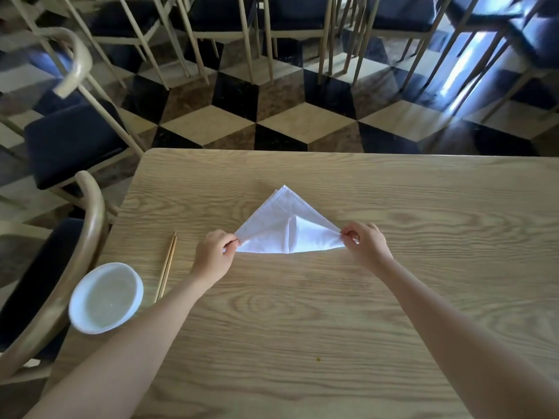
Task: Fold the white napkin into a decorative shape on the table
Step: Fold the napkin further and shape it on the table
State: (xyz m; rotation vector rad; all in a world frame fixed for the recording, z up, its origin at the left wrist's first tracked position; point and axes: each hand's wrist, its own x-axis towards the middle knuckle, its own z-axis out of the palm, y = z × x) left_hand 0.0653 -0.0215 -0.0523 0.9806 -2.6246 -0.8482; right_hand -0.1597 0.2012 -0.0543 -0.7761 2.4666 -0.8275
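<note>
White napkin (287,228) lies mid-table (302,328), folded into triangle — apex points away from person, long edge nearest, centre crease visible. Left hand (213,255) pinches left corner between thumb and curled fingers. Right hand (364,243) pinches right corner likewise. Chopsticks (166,266) lie just left of left hand; white bowl (106,297) sits at table's left edge — overhanging slightly.

A light wooden table (302,328) carries a white napkin (287,234), folded flat into a triangle with its tip pointing away from the person. Just left of the napkin lie chopsticks (168,264). Farther left, at the table's edge, sits a white bowl (137,290).
</note>
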